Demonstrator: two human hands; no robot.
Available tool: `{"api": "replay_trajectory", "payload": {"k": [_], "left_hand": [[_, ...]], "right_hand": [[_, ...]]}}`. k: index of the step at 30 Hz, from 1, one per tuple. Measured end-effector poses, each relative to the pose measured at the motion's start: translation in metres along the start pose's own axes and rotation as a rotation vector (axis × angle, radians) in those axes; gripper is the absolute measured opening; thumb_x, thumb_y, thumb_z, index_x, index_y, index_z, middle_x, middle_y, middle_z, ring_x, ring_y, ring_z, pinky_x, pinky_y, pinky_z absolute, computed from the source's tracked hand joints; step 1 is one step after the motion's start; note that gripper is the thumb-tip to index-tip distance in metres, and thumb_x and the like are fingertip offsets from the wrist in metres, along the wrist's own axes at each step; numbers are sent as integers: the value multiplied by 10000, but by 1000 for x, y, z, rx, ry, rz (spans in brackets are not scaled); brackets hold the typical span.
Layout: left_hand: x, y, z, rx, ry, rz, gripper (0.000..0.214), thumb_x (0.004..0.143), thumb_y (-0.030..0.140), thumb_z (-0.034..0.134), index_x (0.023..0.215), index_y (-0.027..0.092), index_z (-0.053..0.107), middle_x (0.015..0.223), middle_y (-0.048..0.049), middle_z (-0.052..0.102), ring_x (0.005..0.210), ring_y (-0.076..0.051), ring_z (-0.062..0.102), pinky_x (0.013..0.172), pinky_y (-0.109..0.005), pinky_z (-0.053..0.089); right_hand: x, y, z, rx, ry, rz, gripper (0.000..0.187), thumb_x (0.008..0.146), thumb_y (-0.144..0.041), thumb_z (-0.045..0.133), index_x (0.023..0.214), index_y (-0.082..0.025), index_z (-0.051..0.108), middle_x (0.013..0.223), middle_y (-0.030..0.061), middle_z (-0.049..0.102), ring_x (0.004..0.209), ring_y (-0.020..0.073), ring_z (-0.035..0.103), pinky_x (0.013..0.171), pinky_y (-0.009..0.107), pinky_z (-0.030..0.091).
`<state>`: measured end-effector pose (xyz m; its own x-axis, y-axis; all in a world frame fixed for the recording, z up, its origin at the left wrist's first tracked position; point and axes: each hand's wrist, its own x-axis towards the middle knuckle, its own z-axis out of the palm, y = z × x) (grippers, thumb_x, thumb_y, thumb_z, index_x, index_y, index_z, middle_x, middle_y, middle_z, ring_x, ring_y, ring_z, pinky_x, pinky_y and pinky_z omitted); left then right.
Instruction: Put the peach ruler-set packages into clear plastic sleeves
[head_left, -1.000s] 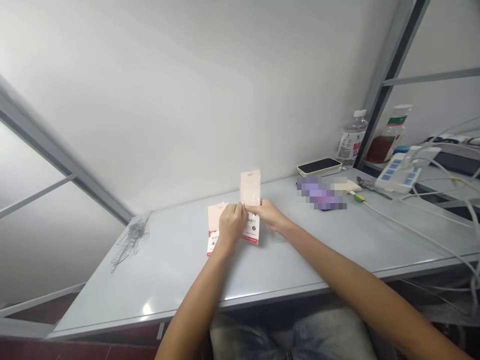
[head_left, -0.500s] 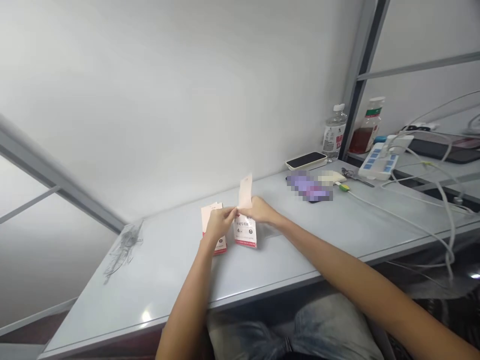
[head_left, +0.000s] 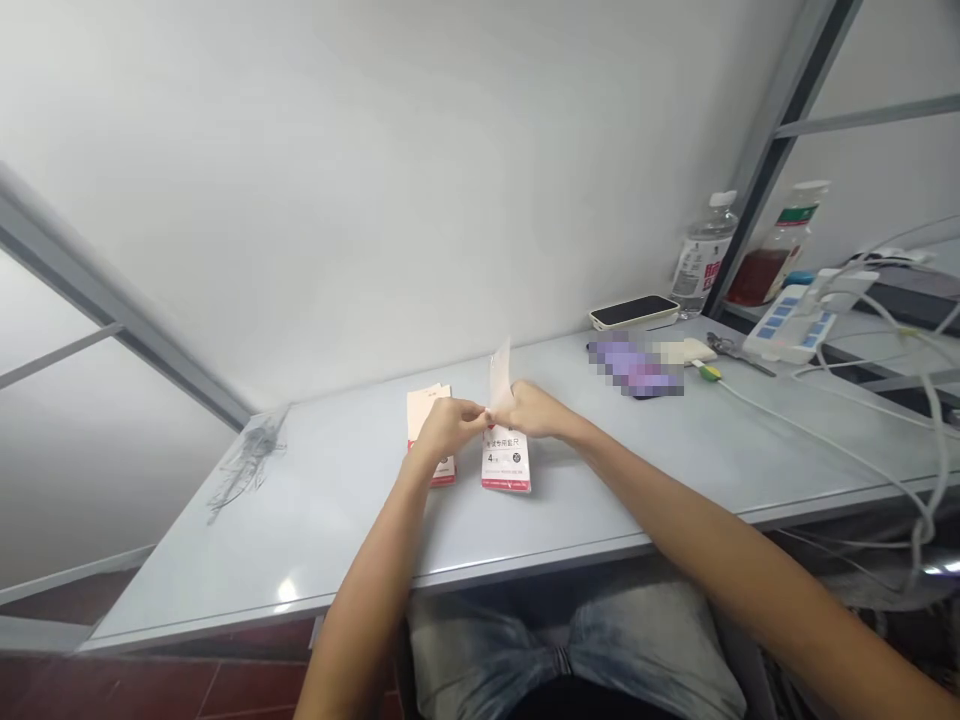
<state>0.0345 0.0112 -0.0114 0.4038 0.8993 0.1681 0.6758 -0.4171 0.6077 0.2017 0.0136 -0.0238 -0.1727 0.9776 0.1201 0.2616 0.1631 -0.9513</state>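
Note:
A white and red ruler-set packet (head_left: 505, 462) lies on the desk with printed text facing up and its pale flap (head_left: 500, 372) raised. My left hand (head_left: 450, 428) pinches the packet's upper left edge near the flap's fold. Against the upper right side, my right hand (head_left: 541, 410) is closed with its fingers curled at the base of the flap; part of the fold is hidden behind both hands. Beside it, to the left, sits a small stack of similar packets (head_left: 427, 403), partly covered by my left hand.
Loose dark strands, perhaps thin plastic (head_left: 251, 460), lie at the desk's left. On the right are a phone (head_left: 635, 312), a blurred purple item (head_left: 634, 365), a clear bottle (head_left: 703, 255), a jar of dark liquid (head_left: 776, 250), a power strip (head_left: 791, 315) and white cables (head_left: 817, 437).
The flap has tilted and is seen more edge-on. Both hands stay at the packet's top. The camera view has shifted a little, moving the right-hand items farther right.

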Motion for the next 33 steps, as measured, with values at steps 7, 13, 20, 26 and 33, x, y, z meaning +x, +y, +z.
{"api": "replay_trajectory", "payload": {"k": [7, 13, 20, 26, 33], "left_hand": [[0, 4, 22, 48, 200, -17, 265, 731, 264, 431, 490, 160, 473, 466, 40, 353, 478, -74, 248, 444, -225, 191], [0, 7, 25, 73, 280, 15, 318, 790, 279, 385, 500, 173, 457, 446, 37, 352, 456, -84, 273, 460, -237, 207], [2, 5, 17, 74, 282, 74, 336, 845, 300, 326, 594, 187, 520, 512, 19, 448, 500, -104, 364, 502, -223, 274], [2, 1, 14, 72, 187, 88, 358, 832, 314, 334, 531, 179, 475, 474, 29, 376, 474, -98, 299, 484, -226, 234], [2, -3, 1, 28, 25, 71, 344, 794, 342, 388, 551, 159, 547, 476, 28, 394, 482, -91, 297, 470, -217, 228]], "right_hand": [[2, -2, -4, -42, -108, -35, 133, 601, -234, 555, 507, -152, 509, 484, -24, 469, 460, 98, 412, 413, 219, 283], [3, -1, -4, -27, -83, -57, 135, 626, -263, 544, 567, -142, 538, 529, -5, 501, 499, 108, 436, 437, 220, 320], [3, 0, 1, -31, -18, -73, 182, 641, -305, 540, 566, -141, 516, 533, -7, 489, 500, 101, 429, 436, 209, 322], [2, 2, 2, -85, -36, -68, 191, 651, -302, 529, 552, -139, 520, 525, -4, 496, 491, 101, 433, 433, 210, 323], [1, 2, 0, -154, -97, -59, 190, 645, -297, 545, 563, -125, 539, 523, 0, 507, 493, 101, 442, 419, 203, 312]]}}
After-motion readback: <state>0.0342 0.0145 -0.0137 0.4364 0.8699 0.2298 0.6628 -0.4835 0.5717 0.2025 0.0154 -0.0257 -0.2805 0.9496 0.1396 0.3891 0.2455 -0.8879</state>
